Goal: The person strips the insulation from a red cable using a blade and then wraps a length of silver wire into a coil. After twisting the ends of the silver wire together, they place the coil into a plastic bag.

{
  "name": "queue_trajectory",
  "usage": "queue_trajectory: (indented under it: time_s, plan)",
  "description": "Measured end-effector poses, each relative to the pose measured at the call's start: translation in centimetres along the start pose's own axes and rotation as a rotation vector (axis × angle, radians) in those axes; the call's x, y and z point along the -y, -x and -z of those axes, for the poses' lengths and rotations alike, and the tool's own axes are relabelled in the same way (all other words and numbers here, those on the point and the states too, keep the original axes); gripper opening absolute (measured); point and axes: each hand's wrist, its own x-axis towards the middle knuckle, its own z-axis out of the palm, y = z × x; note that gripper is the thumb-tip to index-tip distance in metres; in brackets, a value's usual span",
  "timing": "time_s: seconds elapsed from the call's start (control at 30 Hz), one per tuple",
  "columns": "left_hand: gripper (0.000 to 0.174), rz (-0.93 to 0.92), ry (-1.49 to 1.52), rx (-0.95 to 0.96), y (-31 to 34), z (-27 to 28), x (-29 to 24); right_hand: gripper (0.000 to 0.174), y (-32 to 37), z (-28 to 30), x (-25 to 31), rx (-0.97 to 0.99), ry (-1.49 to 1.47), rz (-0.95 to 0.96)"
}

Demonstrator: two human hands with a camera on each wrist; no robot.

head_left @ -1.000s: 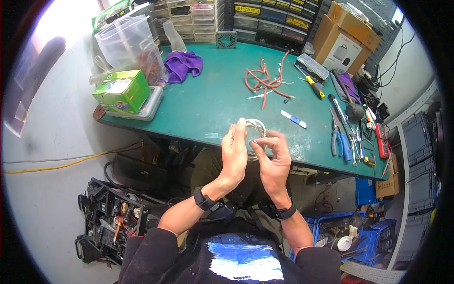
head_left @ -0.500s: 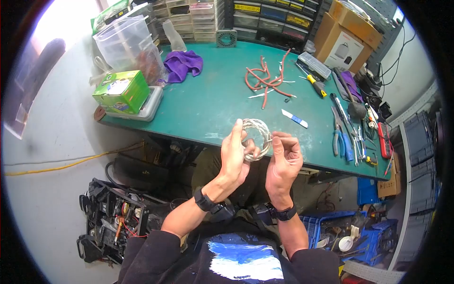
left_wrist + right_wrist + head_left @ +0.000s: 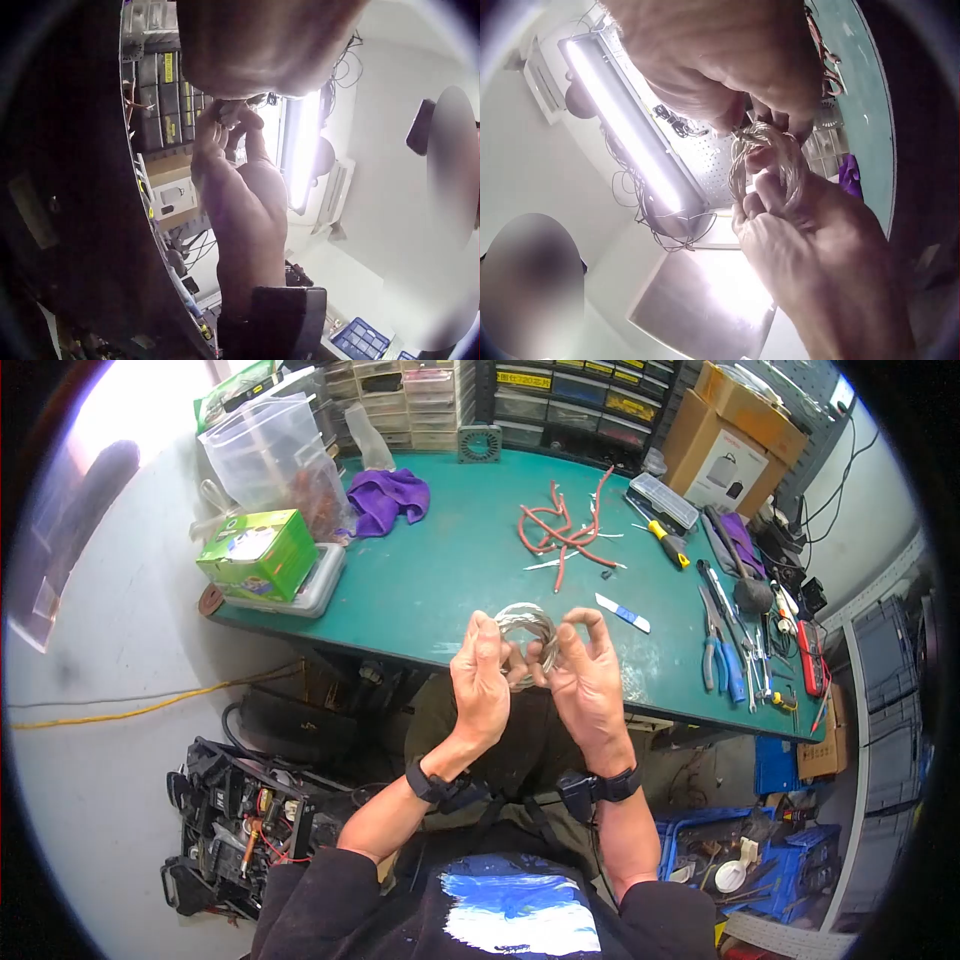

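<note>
A small coil of twisted, whitish-silver wire (image 3: 525, 618) is held up in front of the body, close over the table's front edge. My left hand (image 3: 483, 685) grips its left side, thumb up and fingers curled through the ring. On the opposite side my right hand (image 3: 592, 695) holds the coil with curled fingers, its index finger arched above the thumb. The right wrist view has the coil (image 3: 739, 165) between both hands, several strands bundled into a ring. In the left wrist view the nearer hand hides most of the coil.
On the green table (image 3: 430, 590) lie red wire pieces (image 3: 560, 540), a blue-and-white utility blade (image 3: 622, 613), a screwdriver (image 3: 668, 543) and pliers (image 3: 713, 650). A green box (image 3: 257, 555) and purple cloth (image 3: 385, 500) stand left. Toolboxes (image 3: 240, 820) sit on the floor.
The right hand moved out to the coil's right side, then closed in on it with its fingers inside the ring. The coil shifted slightly left and turned; the left hand kept its hold.
</note>
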Motion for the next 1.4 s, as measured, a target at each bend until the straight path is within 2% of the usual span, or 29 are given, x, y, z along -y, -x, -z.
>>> queue_trajectory:
  time_s: [0.03,0.13,0.23,0.37,0.43,0.63,0.67,0.7,0.77,0.8,0.83,0.9,0.97,1.03,1.07,1.1,1.17,1.2,1.23,1.3,1.37,1.4]
  plan:
    - [0.055,0.036,-0.006,0.033,0.0,0.4,0.0,0.028,0.1,-0.3,0.2,-0.001,0.001,-0.002]
    - [0.055,0.026,0.01,0.067,0.2,0.7,0.8,0.043,0.4,-1.6,1.1,-0.077,0.229,-0.016]
    - [0.054,-0.082,-0.065,0.077,0.6,0.9,1.4,0.039,0.4,-1.7,0.8,-0.096,0.334,0.016]
    - [0.05,-0.121,-0.154,0.104,1.1,1.2,1.0,0.038,0.2,-2.0,0.8,-0.101,0.349,0.003]
    - [0.041,0.092,0.042,0.058,0.8,1.2,1.0,0.031,-0.2,-2.4,1.3,-0.133,0.426,-0.055]
    - [0.032,0.164,0.06,0.09,0.5,-0.3,-1.5,0.021,-1.7,-2.1,2.9,-0.072,0.651,0.015]
    - [0.032,0.237,0.07,0.093,0.1,0.1,-1.9,0.022,-2.1,-2.5,3.3,-0.041,0.681,-0.001]
    - [0.034,0.238,-0.039,0.134,-0.4,1.0,-1.8,0.025,-2.6,-2.0,3.5,-0.002,0.616,-0.073]
    - [0.037,0.222,-0.05,0.079,-1.4,0.6,-2.8,0.029,-3.4,-2.0,4.7,0.12,0.54,-0.266]
    - [0.041,0.308,-0.077,0.104,-1.9,1.2,-3.4,0.031,-3.8,-2.2,5.0,0.148,0.482,-0.369]
    - [0.043,0.352,-0.083,0.175,-2.6,2.3,-3.1,0.031,-4.3,-2.4,5.2,0.178,0.488,-0.37]
    - [0.043,0.418,-0.138,0.258,-3.5,3.4,-3.0,0.029,-5.3,-3.0,5.4,0.168,0.38,-0.564]
    - [0.041,0.339,-0.266,0.357,-4.2,4.5,-3.7,0.025,-6.3,-4.1,5.2,0.21,0.4,-0.582]
    - [0.036,0.289,-0.257,0.377,-4.7,5.1,-5.0,0.023,-7.5,-5.5,5.4,0.27,0.62,-0.584]
    - [0.028,0.263,-0.22,0.292,-4.7,5.1,-5.6,0.024,-8.2,-6.2,5.6,0.28,0.687,-0.55]
    - [0.028,0.243,-0.218,0.284,-4.9,5.6,-5.9,0.024,-8.9,-7.5,5.9,0.298,0.698,-0.547]
    - [0.024,-0.005,-0.342,0.136,-5.3,7.2,-6.6,0.027,-10.5,-10.8,6.5,0.281,0.885,-0.379]
    - [0.02,-0.024,-0.454,0.096,-5.4,8.0,-7.3,0.03,-11.7,-11.7,6.9,0.324,0.875,-0.346]
    - [0.02,-0.039,-0.454,0.086,-5.8,8.9,-7.2,0.033,-12.8,-13.4,7.3,0.338,0.868,-0.335]
    - [0.017,-0.299,-0.759,0.135,-6.5,10.7,-6.1,0.037,-15.6,-16.3,7.7,0.454,0.895,-0.265]
    - [0.015,-0.331,-0.761,0.107,-6.5,11.0,-5.7,0.043,-17.5,-20.3,7.5,0.572,1.09,-0.092]
    - [0.017,-0.303,-0.783,0.128,-6.5,11.3,-5.3,0.046,-19.4,-21.3,7.5,0.634,1.13,-0.067]
